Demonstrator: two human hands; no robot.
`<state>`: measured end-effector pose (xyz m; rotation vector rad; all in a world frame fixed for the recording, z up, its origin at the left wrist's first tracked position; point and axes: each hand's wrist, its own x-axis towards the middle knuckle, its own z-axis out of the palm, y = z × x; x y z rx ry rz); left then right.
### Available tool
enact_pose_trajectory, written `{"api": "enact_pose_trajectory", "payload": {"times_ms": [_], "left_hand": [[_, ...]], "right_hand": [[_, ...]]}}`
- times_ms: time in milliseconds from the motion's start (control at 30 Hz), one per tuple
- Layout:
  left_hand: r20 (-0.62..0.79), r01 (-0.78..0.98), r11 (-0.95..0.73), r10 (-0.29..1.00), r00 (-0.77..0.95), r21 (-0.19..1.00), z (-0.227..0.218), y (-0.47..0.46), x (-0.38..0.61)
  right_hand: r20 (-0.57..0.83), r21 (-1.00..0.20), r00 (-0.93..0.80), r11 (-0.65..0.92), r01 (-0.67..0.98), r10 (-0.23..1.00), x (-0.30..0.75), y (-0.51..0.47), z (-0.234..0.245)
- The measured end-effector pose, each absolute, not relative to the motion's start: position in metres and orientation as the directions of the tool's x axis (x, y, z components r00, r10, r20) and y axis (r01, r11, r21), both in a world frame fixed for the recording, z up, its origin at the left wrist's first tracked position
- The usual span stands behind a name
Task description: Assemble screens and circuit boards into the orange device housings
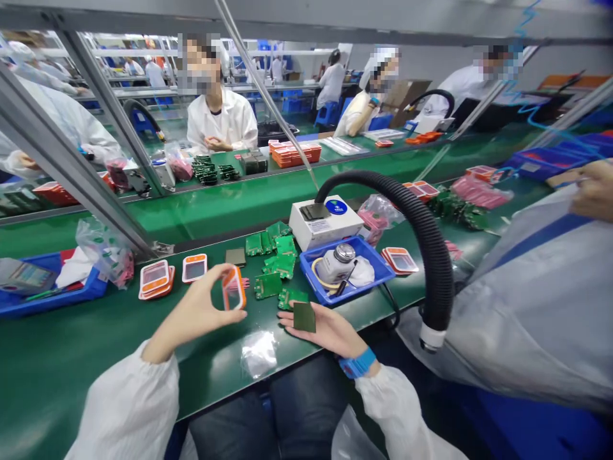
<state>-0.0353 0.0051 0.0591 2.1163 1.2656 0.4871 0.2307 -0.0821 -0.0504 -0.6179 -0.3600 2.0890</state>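
Note:
My left hand [201,310] pinches an orange and white plastic frame [233,288] upright above the green bench, thumb below and fingers on top. My right hand [325,329] lies palm up near the bench edge with a small dark green square board [304,316] resting on its fingers. A blue band is on that wrist. Loose green circuit boards [275,255] lie just beyond both hands. More orange and white frames [156,278] sit to the left.
A blue tray [383,271] with a white device stands right of my hands, a white box [325,223] behind it. A black hose [426,236] arcs over the bench at right. A person in grey stands close right. Workers sit across the conveyor.

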Motion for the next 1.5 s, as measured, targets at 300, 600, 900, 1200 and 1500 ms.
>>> {"api": "enact_pose_trajectory", "payload": {"times_ms": [300,600,900,1200,1500], "left_hand": [[-0.163,0.062,0.153,0.852,0.497,0.986,0.037,-0.053,0.015],[-0.336,-0.190,0.751,0.487,0.806,0.633,-0.013,-0.132,0.065],[-0.584,0.018,0.977,0.112,0.804,0.213,-0.102,-0.175,0.132],[-0.755,-0.001,0.999,0.034,0.655,0.044,-0.146,-0.161,0.162],[-0.633,-0.036,0.999,0.034,0.773,0.010,-0.164,-0.157,0.182]], "right_hand": [[-0.168,-0.511,-0.322,-0.362,-0.780,0.932,0.242,-0.140,-0.063],[-0.499,-0.350,0.142,-0.049,-0.935,0.855,0.319,-0.210,-0.121],[-0.619,-0.273,0.285,0.140,-0.952,0.732,0.357,-0.235,-0.145],[-0.676,-0.197,0.216,0.109,-0.974,0.705,0.354,-0.219,-0.139],[-0.658,-0.259,0.265,0.119,-0.959,0.705,0.355,-0.241,-0.137]]}}
